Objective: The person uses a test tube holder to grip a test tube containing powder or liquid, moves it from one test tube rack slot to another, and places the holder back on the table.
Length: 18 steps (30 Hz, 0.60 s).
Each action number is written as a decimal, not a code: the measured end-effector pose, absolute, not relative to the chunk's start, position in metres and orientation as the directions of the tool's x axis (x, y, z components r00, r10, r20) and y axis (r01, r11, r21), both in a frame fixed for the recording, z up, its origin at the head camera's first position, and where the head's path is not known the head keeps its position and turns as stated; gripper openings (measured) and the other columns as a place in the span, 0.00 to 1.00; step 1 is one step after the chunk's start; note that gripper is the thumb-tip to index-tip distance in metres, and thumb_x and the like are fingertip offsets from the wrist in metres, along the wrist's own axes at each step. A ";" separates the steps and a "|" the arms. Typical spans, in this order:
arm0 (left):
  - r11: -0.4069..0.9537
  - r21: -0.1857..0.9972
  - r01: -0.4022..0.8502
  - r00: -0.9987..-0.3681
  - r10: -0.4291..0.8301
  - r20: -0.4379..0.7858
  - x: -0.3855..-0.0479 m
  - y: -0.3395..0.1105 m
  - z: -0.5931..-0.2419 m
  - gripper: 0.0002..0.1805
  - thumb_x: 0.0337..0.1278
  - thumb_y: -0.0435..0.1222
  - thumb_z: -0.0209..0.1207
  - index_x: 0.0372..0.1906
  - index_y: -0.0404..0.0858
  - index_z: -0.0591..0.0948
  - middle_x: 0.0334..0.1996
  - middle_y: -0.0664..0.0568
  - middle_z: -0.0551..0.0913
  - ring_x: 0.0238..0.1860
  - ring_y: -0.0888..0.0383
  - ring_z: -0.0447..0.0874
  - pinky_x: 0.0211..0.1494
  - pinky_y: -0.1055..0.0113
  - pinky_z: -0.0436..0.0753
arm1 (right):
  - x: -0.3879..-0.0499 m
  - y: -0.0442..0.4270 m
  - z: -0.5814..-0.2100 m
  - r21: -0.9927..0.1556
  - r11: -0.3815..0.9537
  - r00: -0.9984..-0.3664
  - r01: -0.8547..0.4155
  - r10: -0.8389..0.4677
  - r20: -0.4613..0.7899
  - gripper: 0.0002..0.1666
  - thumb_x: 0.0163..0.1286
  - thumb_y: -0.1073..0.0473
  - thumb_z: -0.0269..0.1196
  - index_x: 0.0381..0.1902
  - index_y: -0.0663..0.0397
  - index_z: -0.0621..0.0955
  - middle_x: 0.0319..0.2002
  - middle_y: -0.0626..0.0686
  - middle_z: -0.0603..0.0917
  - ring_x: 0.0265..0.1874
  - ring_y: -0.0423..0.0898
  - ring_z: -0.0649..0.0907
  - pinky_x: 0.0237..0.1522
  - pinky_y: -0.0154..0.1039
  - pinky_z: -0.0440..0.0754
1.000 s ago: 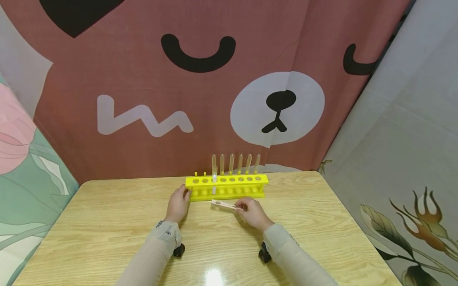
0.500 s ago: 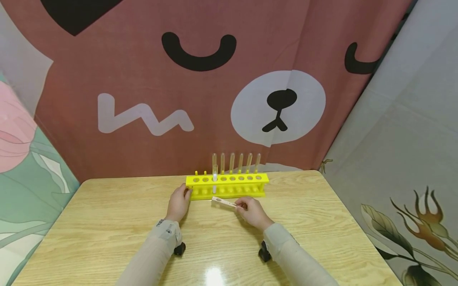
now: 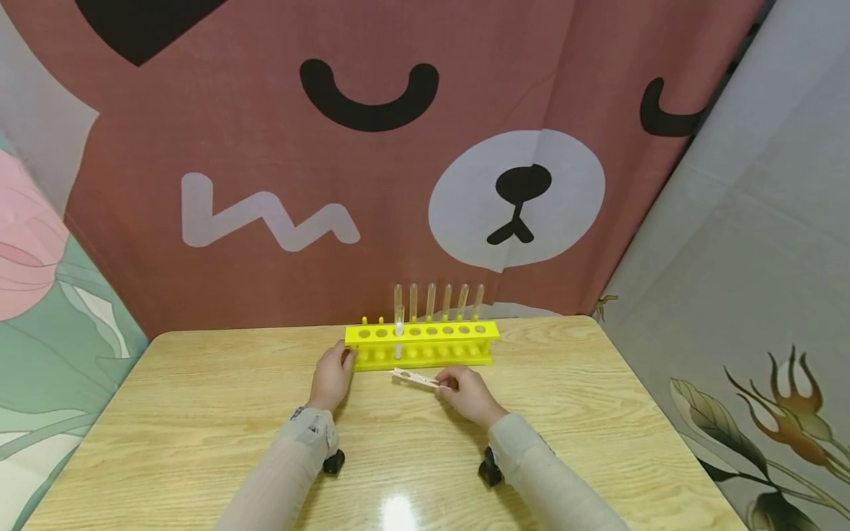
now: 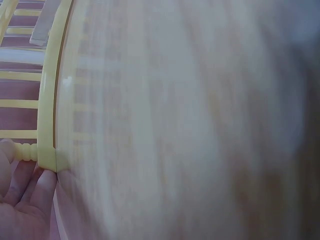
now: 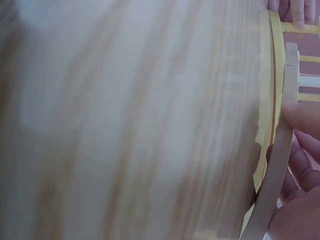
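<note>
A yellow test tube rack [image 3: 458, 334] stands at the table's far edge. In its third hole from the left is an upright test tube [image 3: 399, 330] with white contents. My left hand [image 3: 330, 377] grips the rack's left end; the left wrist view shows the fingers at its end post [image 4: 25, 151]. With thumb and fingers, my right hand [image 3: 470, 396] pinches a wooden test tube clamp [image 3: 415, 378]. The clamp points left, its far end in front of the rack near the white-filled tube. In the right wrist view, the clamp [image 5: 285, 145] lies along the rack's front, partly covered by fingers.
Several clear test tubes [image 3: 430, 302] stand upside down on pegs along the rack's back. Two pegs at the left carry no tube. Behind the wood-grain table [image 3: 199, 413] hangs a curtain [image 3: 265, 280] with a bear print. Another patterned curtain [image 3: 697, 295] hangs at the right.
The clamp's far end has shifted very slightly and turned a little in my right hand. My left hand and the rack have stayed in place.
</note>
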<state>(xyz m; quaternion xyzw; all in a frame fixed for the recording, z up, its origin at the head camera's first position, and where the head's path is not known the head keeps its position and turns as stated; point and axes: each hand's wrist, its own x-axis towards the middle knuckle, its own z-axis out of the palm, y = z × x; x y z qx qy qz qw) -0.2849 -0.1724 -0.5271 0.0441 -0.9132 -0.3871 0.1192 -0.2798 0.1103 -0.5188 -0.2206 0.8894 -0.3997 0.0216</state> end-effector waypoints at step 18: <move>0.695 0.719 0.003 -0.968 -0.179 0.178 -0.285 -0.171 -0.526 0.12 0.76 0.35 0.54 0.54 0.32 0.78 0.47 0.38 0.84 0.52 0.42 0.82 0.58 0.45 0.81 | -0.281 0.110 -0.521 -0.715 0.585 -0.892 -0.383 -0.435 0.123 0.05 0.68 0.68 0.68 0.41 0.60 0.84 0.33 0.48 0.80 0.31 0.42 0.74 0.34 0.35 0.75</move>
